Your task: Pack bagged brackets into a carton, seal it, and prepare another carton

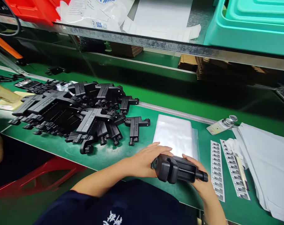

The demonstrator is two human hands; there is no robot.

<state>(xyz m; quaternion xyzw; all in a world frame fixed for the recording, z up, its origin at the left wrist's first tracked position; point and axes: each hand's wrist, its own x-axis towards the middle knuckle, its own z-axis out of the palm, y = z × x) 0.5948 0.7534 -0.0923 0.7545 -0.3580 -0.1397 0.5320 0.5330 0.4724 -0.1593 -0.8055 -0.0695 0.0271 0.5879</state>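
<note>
I am gripping a black moulded plastic clamp part [179, 170] with both my left hand [146, 161] and right hand [199, 181], above clear plastic bags [174, 136] on the green worktop [123, 150].

The right hand [198, 181] lies mostly hidden beneath the black plastic clamp-shaped part [179, 170], its fingertips out of sight. Beyond the fingers, the stack of clear plastic bags [173, 134] is partly covered by the left hand [146, 159].

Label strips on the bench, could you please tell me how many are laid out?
2. One label strip lies just right of the clear bags; the other label strip lies beside it, its top partly under a crumpled tissue. More may be hidden.
</note>
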